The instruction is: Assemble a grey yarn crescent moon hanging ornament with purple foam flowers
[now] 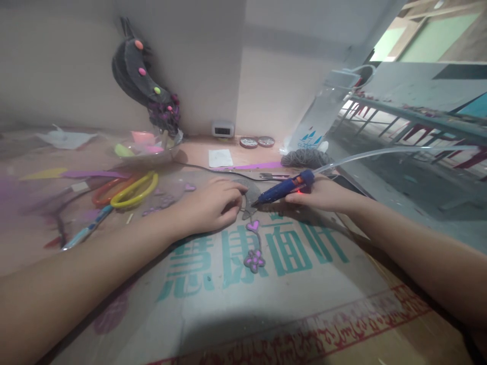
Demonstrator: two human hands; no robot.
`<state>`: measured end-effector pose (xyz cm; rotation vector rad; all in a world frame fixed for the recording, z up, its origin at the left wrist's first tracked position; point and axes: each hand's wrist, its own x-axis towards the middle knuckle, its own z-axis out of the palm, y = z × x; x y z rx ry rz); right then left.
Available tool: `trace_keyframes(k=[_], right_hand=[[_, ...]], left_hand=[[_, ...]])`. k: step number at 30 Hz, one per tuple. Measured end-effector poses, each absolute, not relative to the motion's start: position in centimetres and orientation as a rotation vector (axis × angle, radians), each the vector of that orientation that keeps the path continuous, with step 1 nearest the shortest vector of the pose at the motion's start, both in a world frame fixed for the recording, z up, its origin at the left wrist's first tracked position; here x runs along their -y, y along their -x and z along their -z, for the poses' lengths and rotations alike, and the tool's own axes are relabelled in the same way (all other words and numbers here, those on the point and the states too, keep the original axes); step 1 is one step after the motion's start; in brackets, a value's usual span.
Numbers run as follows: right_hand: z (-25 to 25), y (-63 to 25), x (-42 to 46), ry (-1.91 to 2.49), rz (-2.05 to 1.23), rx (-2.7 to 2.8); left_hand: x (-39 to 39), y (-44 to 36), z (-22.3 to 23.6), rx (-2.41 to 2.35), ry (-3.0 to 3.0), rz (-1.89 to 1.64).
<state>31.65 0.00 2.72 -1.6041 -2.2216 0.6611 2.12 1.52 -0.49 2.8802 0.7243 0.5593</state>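
Observation:
My right hand point(317, 193) is wrapped round a blue hot glue gun point(283, 188), with a long clear glue stick point(380, 153) trailing from its back. The gun's dark nozzle touches or nearly touches a flat grey crescent-like piece point(251, 193). At that piece's left edge, my left hand point(216, 205) has its fingers curled, thumb and forefinger against it; the exact contact is partly hidden. Below hangs a strand with a pink-and-grey heart point(253, 226) and a grey flower with pink petals point(254, 260), lying flat on the printed board point(236, 309).
Left of my hand lie yellow scissors point(135, 191), a pen point(89, 227) and more small pink-grey pieces point(162, 203). Behind stand a bowl point(148, 152), a small clock point(222, 130), grey yarn point(306, 158) and a clear jug point(319, 114). A decorated moon point(135, 76) hangs on the wall.

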Motion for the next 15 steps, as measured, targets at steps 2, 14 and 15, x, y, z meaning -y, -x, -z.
trace_keyframes(k=[2, 14, 15], right_hand=[[-2.85, -31.57, 0.1, 1.588, -0.677, 2.23], [-2.42, -31.61, -0.2, 1.606, -0.648, 2.21], [-2.38, -31.63, -0.2, 1.607, -0.65, 2.211]], left_hand=[[-1.51, -2.14, 0.47, -0.725, -2.88, -0.566], [-1.67, -2.2, 0.52, -0.722, -2.897, -0.572], [-1.67, -2.2, 0.53, -0.724, -2.897, -0.573]])
